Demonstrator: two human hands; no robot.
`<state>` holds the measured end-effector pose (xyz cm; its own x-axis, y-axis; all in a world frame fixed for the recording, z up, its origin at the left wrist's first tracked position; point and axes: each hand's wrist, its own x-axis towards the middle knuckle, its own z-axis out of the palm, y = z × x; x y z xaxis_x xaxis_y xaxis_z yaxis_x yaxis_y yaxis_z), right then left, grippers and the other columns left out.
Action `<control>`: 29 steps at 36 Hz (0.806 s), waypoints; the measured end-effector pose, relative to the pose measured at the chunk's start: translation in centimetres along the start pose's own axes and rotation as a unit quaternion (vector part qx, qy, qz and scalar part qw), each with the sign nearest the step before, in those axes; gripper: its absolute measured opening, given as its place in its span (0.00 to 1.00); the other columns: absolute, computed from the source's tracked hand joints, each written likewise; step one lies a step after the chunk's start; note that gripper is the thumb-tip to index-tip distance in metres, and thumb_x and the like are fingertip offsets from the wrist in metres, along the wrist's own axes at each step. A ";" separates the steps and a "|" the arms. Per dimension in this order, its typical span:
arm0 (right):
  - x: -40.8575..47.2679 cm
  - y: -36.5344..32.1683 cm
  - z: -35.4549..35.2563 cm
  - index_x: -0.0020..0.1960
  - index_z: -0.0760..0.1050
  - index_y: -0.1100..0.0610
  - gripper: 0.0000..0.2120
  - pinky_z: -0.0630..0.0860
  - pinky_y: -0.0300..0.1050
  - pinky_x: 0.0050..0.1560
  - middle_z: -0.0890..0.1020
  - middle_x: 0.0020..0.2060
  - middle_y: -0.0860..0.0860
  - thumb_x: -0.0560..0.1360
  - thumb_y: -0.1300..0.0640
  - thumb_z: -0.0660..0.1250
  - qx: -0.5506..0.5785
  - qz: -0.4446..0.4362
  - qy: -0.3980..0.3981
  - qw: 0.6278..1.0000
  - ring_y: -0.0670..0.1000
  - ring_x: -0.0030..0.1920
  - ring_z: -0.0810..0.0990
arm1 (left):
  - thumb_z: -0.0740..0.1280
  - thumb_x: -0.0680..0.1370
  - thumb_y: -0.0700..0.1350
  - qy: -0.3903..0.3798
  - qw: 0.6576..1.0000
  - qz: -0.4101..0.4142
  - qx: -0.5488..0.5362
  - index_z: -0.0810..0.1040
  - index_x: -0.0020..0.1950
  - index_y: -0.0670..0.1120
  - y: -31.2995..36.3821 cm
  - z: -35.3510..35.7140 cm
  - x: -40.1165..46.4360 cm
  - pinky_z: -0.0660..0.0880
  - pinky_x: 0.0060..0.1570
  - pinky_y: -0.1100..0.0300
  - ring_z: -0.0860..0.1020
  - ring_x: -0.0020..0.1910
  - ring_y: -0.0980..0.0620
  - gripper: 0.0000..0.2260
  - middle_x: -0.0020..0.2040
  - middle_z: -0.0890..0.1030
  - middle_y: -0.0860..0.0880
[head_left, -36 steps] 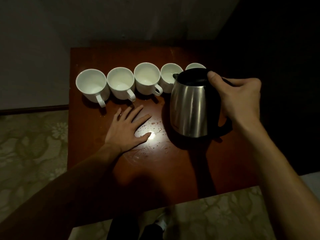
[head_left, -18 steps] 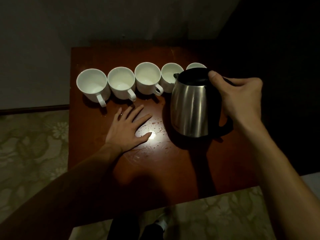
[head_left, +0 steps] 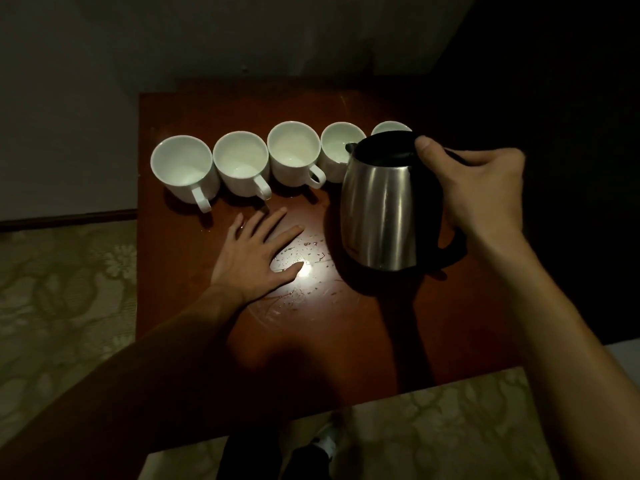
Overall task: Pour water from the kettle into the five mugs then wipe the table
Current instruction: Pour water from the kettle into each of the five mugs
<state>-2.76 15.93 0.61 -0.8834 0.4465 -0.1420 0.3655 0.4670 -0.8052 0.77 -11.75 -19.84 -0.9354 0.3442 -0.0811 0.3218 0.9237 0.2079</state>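
We've got our right hand (head_left: pixel 481 188) wrapped round the kettle (head_left: pixel 384 206) handle, spout just beyond the fingers toward the 5 mugs (head_left: pixel 293 153), left hand (head_left: pixel 254 256) flat on the table (head_left: pixel 363 341).

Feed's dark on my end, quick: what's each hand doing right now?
Left hand: open, fingers spread flat on the table.
Right hand: gripping the kettle by its handle.

A: What colour are the 5 mugs (head_left: pixel 293 154)?
B: White, inside and out, faintly greenish in the dim light.
A: The kettle (head_left: pixel 384 209)?
B: Silver steel body, black lid, handle and base.
A: And the table (head_left: pixel 346 341)?
B: Reddish-brown wood.
A: The floor (head_left: pixel 69 289)?
B: Pale olive with a lighter flower pattern. The wall (head_left: pixel 104 64) behind is plain grey.
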 end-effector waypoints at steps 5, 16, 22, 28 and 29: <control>0.0 -0.2 0.2 0.57 0.88 0.51 0.36 0.88 0.54 0.55 0.89 0.51 0.48 0.63 0.24 0.75 -0.003 0.008 0.011 1.000 0.47 0.51 0.89 | 0.52 0.78 0.73 0.003 1.000 0.002 -0.001 0.55 0.81 0.67 -0.1 0.2 0.0 0.46 0.79 0.41 0.55 0.82 0.45 0.32 0.84 0.54 0.53; -0.2 -0.4 0.3 0.55 0.89 0.49 0.37 0.87 0.54 0.56 0.90 0.49 0.46 0.59 0.23 0.72 -0.002 0.007 0.009 1.000 0.46 0.50 0.89 | 0.54 0.78 0.73 0.007 1.000 -0.001 -0.009 0.57 0.81 0.67 -0.1 0.2 0.0 0.47 0.79 0.41 0.55 0.82 0.45 0.31 0.84 0.55 0.53; 0.1 -0.1 0.3 0.57 0.89 0.50 0.40 0.87 0.55 0.55 0.90 0.50 0.47 0.58 0.21 0.71 -0.004 0.000 0.006 1.000 0.47 0.50 0.89 | 0.55 0.78 0.72 0.014 1.000 0.001 -0.013 0.59 0.80 0.66 0.0 0.1 -0.1 0.49 0.79 0.40 0.57 0.81 0.44 0.31 0.84 0.57 0.53; 0.1 -0.1 0.3 0.57 0.89 0.49 0.41 0.87 0.53 0.55 0.90 0.50 0.47 0.58 0.21 0.70 -0.004 0.002 0.007 1.000 0.46 0.51 0.89 | 0.54 0.78 0.73 0.007 1.000 -0.001 -0.005 0.57 0.81 0.66 0.0 0.1 -0.1 0.48 0.79 0.41 0.56 0.81 0.44 0.31 0.84 0.55 0.53; 0.1 -0.1 0.3 0.57 0.89 0.49 0.41 0.87 0.53 0.55 0.90 0.50 0.47 0.58 0.21 0.70 -0.004 0.002 0.008 1.000 0.46 0.51 0.89 | 0.54 0.78 0.73 0.007 1.000 -0.001 -0.006 0.57 0.81 0.66 0.0 0.1 0.0 0.48 0.79 0.41 0.56 0.81 0.44 0.31 0.84 0.55 0.53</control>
<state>-2.98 15.66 0.49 -0.8768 0.4609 -0.1367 0.3723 0.4710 -0.7998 0.83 -11.76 -19.92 -0.9378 0.3402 -0.0687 0.3186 0.9223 0.2187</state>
